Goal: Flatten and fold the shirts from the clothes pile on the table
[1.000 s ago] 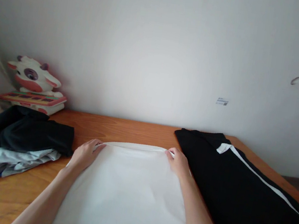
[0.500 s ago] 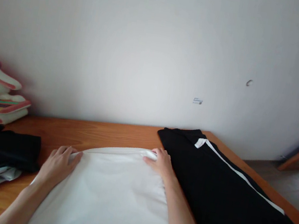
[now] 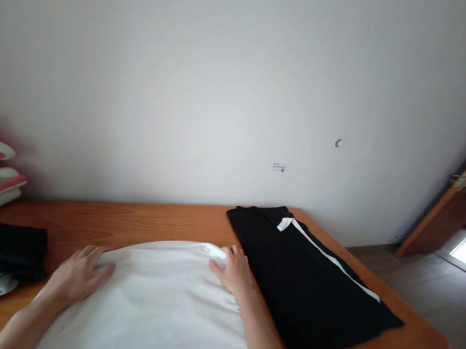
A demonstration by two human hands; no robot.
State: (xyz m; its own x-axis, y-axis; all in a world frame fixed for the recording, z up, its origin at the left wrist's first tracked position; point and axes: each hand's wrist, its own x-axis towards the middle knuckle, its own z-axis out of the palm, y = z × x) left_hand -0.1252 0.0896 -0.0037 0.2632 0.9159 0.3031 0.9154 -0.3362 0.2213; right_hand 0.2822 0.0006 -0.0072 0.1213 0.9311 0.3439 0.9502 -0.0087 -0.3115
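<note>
White cloth (image 3: 150, 309) lies on tabletop (image 3: 119, 221), likely light and limp, best taken by far corners: left hand (image 3: 78, 274) spread loosely on one, right hand (image 3: 235, 270) half-curled over other, grip unclear.

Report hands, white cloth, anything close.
Left hand and right hand on white cloth, near far corners. Cloth spread, lightly creased. Black garment close beside right hand.
</note>
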